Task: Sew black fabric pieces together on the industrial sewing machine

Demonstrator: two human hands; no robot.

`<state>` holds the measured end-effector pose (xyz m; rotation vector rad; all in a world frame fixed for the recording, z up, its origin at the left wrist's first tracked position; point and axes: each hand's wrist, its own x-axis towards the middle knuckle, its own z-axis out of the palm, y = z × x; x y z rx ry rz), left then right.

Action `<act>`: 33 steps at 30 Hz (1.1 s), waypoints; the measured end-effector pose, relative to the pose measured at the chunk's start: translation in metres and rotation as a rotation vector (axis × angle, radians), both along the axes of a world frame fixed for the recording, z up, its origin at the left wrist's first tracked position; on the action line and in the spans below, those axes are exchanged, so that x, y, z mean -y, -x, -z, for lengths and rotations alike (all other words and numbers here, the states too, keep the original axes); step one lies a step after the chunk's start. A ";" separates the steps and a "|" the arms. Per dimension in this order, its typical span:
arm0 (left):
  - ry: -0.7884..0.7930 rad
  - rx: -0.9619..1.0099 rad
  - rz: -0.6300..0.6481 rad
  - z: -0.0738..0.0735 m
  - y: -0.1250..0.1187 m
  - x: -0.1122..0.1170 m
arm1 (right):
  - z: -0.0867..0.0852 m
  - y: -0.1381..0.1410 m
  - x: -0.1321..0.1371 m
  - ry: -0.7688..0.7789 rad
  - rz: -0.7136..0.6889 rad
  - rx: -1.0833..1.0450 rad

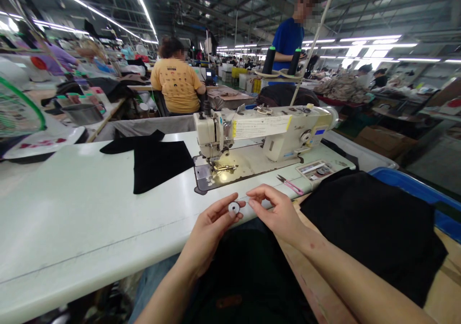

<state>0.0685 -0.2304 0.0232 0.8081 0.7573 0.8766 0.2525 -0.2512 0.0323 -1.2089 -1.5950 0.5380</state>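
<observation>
Between the thumb and fingers of my left hand is a small silver sewing-machine bobbin, its round face with a dark centre hole turned toward me. Just right of it, apart from the bobbin, my right hand holds its thumb and fingertips close in a pinch. Whatever may be in that pinch is too thin to make out. Both hands are above my lap at the front edge of the white sewing table. Beyond them stands a sewing machine with its needle area lit.
Pink-handled thread snips lie right of the machine bed, near a small parts tray. Black fabric pieces lie left of the machine; more black cloth is at right by a blue bin. Co-workers are beyond.
</observation>
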 end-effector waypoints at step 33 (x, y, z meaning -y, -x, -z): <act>-0.169 -0.219 -0.188 -0.007 -0.003 0.008 | -0.001 -0.007 0.001 -0.105 -0.113 0.271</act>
